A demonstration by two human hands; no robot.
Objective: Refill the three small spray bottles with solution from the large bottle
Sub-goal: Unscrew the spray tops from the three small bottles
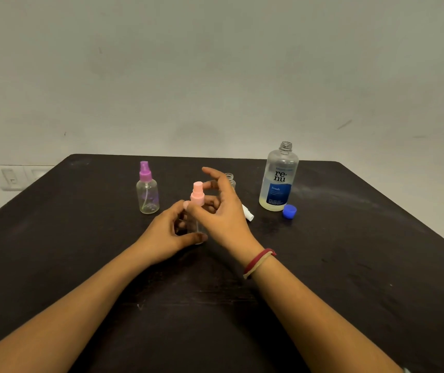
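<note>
The tabletop [350, 238] bears one large bottle [278, 181] and three small ones: purple-topped [147, 195], uncapped [230, 179], and pink-topped [197, 194], gripped by the left hand [165, 232], the right hand [223, 211] loosely spread.

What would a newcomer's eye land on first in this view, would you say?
Two bare hands meet at the middle of the dark table: the left hand holds a small clear plastic spray bottle, the right hand at its pink cap. To the right stands the large clear open solution bottle, its blue cap beside it; left, a purple-capped spray bottle.
</note>
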